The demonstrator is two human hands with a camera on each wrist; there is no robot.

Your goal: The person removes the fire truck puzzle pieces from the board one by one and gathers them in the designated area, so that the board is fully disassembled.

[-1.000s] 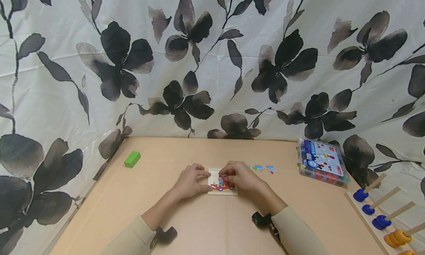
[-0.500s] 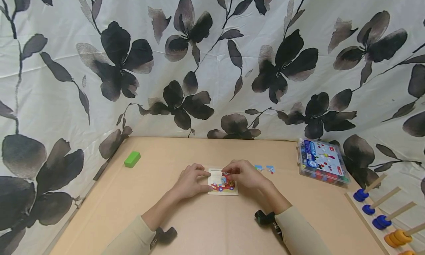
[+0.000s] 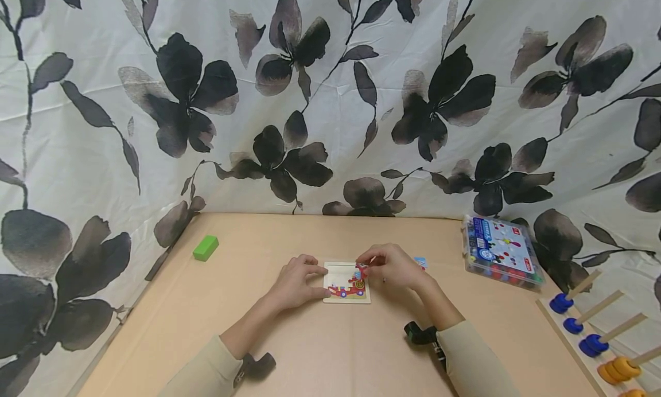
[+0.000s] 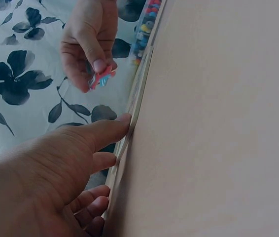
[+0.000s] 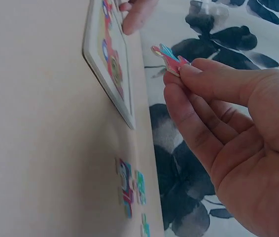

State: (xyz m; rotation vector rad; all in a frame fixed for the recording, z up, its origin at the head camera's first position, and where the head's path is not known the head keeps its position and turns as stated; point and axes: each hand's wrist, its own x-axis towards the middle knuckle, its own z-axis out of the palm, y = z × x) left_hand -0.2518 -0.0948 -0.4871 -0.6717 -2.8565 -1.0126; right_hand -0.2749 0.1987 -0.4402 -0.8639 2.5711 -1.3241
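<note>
Seemingly light and stiff, the piece (image 5: 171, 60) sat pinched between thumb and fingertips of the right hand (image 3: 391, 268), probably best held by its edges; the left hand (image 3: 294, 283), fingers loosely extended, touched the board (image 3: 337, 271) near those fingertips.

Flower-printed cloth (image 3: 330, 104) behind pale table (image 3: 310, 351)

Play area, home or studio unclear: floral cloth bkgd (image 3: 356, 119), tbl (image 3: 315, 351) w/ puzzle board (image 3: 337, 273) & ring stacker (image 3: 593, 346).
</note>
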